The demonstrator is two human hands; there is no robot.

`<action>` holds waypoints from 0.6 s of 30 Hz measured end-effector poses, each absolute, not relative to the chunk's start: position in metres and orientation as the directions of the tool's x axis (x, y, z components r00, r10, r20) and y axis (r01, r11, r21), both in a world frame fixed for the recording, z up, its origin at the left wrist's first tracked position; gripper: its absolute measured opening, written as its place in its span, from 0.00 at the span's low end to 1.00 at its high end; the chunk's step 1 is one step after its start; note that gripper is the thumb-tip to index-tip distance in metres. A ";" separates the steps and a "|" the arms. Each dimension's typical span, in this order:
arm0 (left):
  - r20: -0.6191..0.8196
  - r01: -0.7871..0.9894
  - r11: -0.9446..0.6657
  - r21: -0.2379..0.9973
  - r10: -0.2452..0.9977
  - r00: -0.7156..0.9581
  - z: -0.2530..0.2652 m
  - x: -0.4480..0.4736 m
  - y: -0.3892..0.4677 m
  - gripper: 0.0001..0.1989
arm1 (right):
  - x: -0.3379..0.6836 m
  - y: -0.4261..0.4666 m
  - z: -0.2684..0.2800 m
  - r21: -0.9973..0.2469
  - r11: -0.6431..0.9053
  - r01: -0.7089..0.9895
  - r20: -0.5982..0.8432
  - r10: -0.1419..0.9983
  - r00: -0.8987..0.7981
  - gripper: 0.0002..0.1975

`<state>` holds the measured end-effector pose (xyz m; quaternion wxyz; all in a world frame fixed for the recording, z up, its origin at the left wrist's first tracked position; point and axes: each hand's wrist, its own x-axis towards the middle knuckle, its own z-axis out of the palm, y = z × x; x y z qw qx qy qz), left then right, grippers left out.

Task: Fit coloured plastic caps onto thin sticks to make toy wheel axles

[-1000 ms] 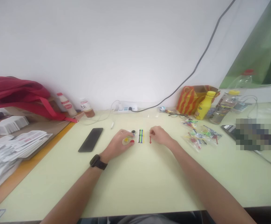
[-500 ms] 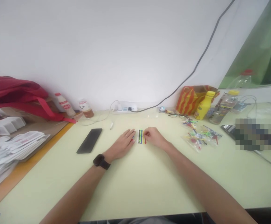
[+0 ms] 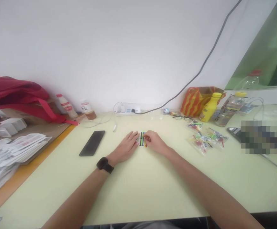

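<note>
Sighting from my remote seat, I find a tight row of slim, plastic-looking strips with arrow-shaped ends, black, green and blue among them point(image 3: 142, 139), lying flat on the pale yellow-green table point(image 3: 138, 187) between my two hands. With twelve o'clock toward the wall, their long axes run from twelve to six, so each hand meets the row side-on.

My left hand point(image 3: 128, 142) sits at nine o'clock, palm down and spread flat, its fingertips at the row's near-left edge; whatever lies beneath the palm is hidden from me. My right hand point(image 3: 154, 140) comes in from three o'clock, fingers curled with the tips drawn close together over the row's right side. A small red tip point(image 3: 145, 146) shows just below them, but I cannot tell whether they pinch that piece or only press on it. Neither hand is clearly the nearer: both are right up against the strips.

Farther out, a black rectangular smartphone point(image 3: 92, 143) lies at nine o'clock, and clear plastic packets of multicoloured pieces point(image 3: 202, 142) lie at three. Toward two o'clock stand a bright yellow bottle point(image 3: 210, 107) and a red-and-yellow striped bag point(image 3: 191, 101).
</note>
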<state>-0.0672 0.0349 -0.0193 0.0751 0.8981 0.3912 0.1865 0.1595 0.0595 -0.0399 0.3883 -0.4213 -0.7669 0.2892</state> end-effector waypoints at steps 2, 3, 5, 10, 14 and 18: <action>0.261 0.679 -0.677 0.284 0.736 0.624 -0.018 -0.067 0.034 0.27 | 0.157 0.059 -0.041 -0.767 0.495 0.410 0.359 0.859 -0.365 0.15; 0.253 0.680 -0.675 0.285 0.738 0.626 -0.017 -0.066 0.033 0.27 | 0.156 0.059 -0.041 -0.769 0.497 0.402 0.357 0.856 -0.374 0.16; 0.238 0.683 -0.671 0.289 0.741 0.627 -0.015 -0.066 0.032 0.26 | 0.154 0.060 -0.042 -0.777 0.495 0.390 0.352 0.854 -0.383 0.18; 0.211 0.688 -0.651 0.320 0.757 0.618 -0.013 -0.066 0.031 0.26 | 0.152 0.060 -0.044 -0.776 0.515 0.365 0.360 0.836 -0.414 0.18; 0.255 0.682 -0.647 0.341 0.762 0.595 -0.016 -0.066 0.031 0.28 | 0.152 0.059 -0.044 -0.744 0.552 0.377 0.404 0.821 -0.404 0.15; 0.332 0.680 -0.638 0.361 0.769 0.546 -0.018 -0.067 0.032 0.30 | 0.153 0.053 -0.042 -0.610 0.646 0.458 0.512 0.763 -0.394 0.11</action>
